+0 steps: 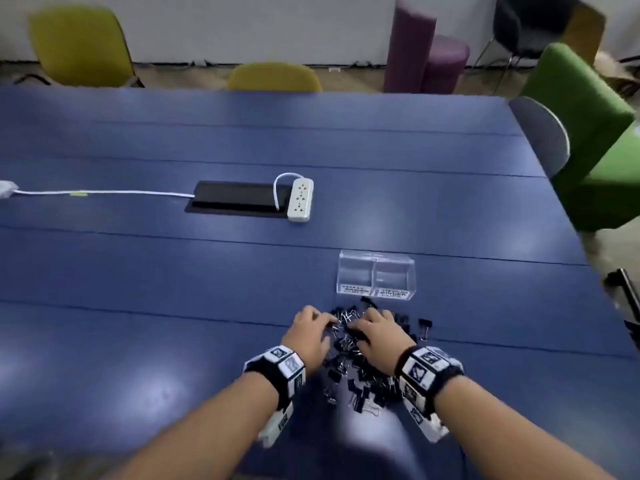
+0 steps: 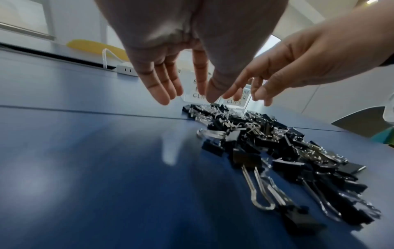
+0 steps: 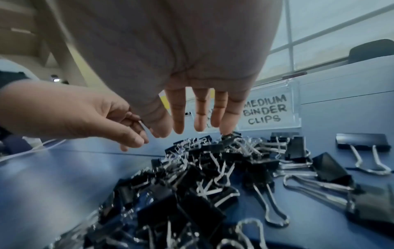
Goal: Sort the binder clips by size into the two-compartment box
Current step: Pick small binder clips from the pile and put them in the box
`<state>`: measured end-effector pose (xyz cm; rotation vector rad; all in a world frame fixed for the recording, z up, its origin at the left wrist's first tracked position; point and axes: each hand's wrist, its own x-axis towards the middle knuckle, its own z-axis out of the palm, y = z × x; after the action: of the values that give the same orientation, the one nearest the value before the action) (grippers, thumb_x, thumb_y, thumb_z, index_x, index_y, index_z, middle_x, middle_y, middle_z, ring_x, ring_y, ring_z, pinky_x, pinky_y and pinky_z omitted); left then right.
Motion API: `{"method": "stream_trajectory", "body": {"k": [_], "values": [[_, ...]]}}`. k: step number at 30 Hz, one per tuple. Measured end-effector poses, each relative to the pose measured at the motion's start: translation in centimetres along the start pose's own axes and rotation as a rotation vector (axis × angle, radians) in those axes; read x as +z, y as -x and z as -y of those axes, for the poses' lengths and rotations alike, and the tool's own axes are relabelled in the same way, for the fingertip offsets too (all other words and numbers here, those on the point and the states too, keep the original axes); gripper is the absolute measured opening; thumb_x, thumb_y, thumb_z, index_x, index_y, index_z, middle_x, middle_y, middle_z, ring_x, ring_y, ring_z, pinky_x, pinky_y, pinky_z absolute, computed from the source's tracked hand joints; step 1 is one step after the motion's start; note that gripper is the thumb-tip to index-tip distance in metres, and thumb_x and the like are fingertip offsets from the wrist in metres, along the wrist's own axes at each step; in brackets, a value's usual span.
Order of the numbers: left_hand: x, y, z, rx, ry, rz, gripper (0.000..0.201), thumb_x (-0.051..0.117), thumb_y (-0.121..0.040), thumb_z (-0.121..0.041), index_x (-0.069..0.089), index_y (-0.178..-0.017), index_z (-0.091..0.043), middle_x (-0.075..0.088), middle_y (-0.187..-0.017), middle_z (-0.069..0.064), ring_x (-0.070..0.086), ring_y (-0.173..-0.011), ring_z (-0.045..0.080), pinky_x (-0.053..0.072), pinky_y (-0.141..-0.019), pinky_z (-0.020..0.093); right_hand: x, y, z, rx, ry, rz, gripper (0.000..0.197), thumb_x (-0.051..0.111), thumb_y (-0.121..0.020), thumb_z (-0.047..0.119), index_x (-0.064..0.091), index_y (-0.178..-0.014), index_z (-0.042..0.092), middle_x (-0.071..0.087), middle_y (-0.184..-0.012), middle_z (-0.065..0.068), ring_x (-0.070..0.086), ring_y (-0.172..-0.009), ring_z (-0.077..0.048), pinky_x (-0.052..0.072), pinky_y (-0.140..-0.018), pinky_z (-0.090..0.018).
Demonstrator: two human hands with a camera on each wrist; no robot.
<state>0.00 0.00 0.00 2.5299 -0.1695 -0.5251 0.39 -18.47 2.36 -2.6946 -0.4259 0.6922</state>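
Note:
A heap of black binder clips (image 1: 363, 362) of mixed sizes lies on the blue table (image 1: 138, 271), just short of a clear two-compartment box (image 1: 375, 275). The right compartment's label reads "MEDIUM BINDER CLIPS" (image 3: 266, 109); the other label is mostly hidden by fingers. My left hand (image 1: 322, 322) hovers over the heap's far left edge with straight fingers (image 2: 162, 94), holding nothing. My right hand (image 1: 360, 323) reaches over the heap's far end, fingers (image 3: 179, 118) straight, and one fingertip touches the clips. Larger clips (image 3: 362, 144) lie scattered to the right.
A white power strip (image 1: 300, 199) and its cable (image 1: 104, 192) lie beside a black cable hatch (image 1: 239, 200) at mid-table. Yellow (image 1: 273, 77), grey (image 1: 540, 133) and green (image 1: 581, 109) chairs ring the far and right edges.

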Motion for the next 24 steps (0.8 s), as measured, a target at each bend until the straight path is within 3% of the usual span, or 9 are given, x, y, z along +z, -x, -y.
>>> {"method": "stream_trajectory", "body": {"k": [3,7,13,18,22,24], "values": [[0.8,-0.4,-0.2,-0.024,-0.026,0.019,0.043,0.055,-0.085,-0.018,0.051,-0.127,-0.027,0.043,-0.123,0.006,0.042,-0.118,0.024,0.042,-0.103,0.041,0.7,-0.7,-0.1,0.033,0.085,0.020,0.046,0.046,-0.088,0.022,0.045,-0.134,0.026,0.044,-0.128,-0.005,0.036,-0.119,-0.030,0.038,-0.105,-0.043],[2.0,0.6,1.0,-0.061,-0.008,0.046,0.035,0.056,-0.084,-0.017,0.058,-0.118,-0.021,0.044,-0.120,0.006,0.044,-0.116,0.024,0.041,-0.104,0.040,1.1,0.8,-1.7,0.105,0.033,0.026,0.040,0.046,-0.090,0.021,0.051,-0.129,0.024,0.049,-0.126,-0.005,0.038,-0.116,-0.027,0.039,-0.103,-0.042],[1.2,-0.1,1.8,-0.088,0.053,-0.016,0.018,0.054,-0.086,-0.015,0.059,-0.104,-0.015,0.050,-0.113,0.008,0.052,-0.106,0.025,0.045,-0.096,0.038,-1.0,-0.9,-1.9,0.080,-0.157,-0.126,0.029,0.049,-0.090,0.014,0.059,-0.117,0.017,0.055,-0.121,-0.004,0.040,-0.121,-0.026,0.039,-0.106,-0.042],[0.4,-2.5,0.6,-0.085,0.048,-0.037,0.034,0.056,-0.087,-0.016,0.052,-0.121,-0.016,0.048,-0.123,0.010,0.049,-0.116,0.027,0.045,-0.099,0.041,-0.3,-3.8,0.3,0.061,-0.153,-0.086,0.038,0.056,-0.087,0.010,0.050,-0.124,0.011,0.048,-0.128,-0.008,0.041,-0.123,-0.027,0.037,-0.107,-0.039],[0.6,-3.8,-0.1,-0.074,-0.032,0.020,0.052,0.062,-0.087,-0.020,0.042,-0.135,-0.014,0.043,-0.129,0.013,0.045,-0.121,0.030,0.044,-0.101,0.044,1.0,-5.0,0.9,0.097,-0.060,-0.035,0.052,0.063,-0.085,0.017,0.042,-0.132,0.009,0.040,-0.132,-0.011,0.036,-0.127,-0.032,0.037,-0.107,-0.045],[0.9,-3.9,-0.1,-0.076,-0.067,0.047,0.055,0.062,-0.088,-0.020,0.040,-0.138,-0.013,0.041,-0.128,0.014,0.046,-0.119,0.031,0.045,-0.099,0.044,1.5,-5.1,0.6,0.114,-0.053,-0.035,0.050,0.064,-0.085,0.016,0.046,-0.130,0.007,0.041,-0.130,-0.013,0.038,-0.125,-0.033,0.037,-0.105,-0.045]]}}
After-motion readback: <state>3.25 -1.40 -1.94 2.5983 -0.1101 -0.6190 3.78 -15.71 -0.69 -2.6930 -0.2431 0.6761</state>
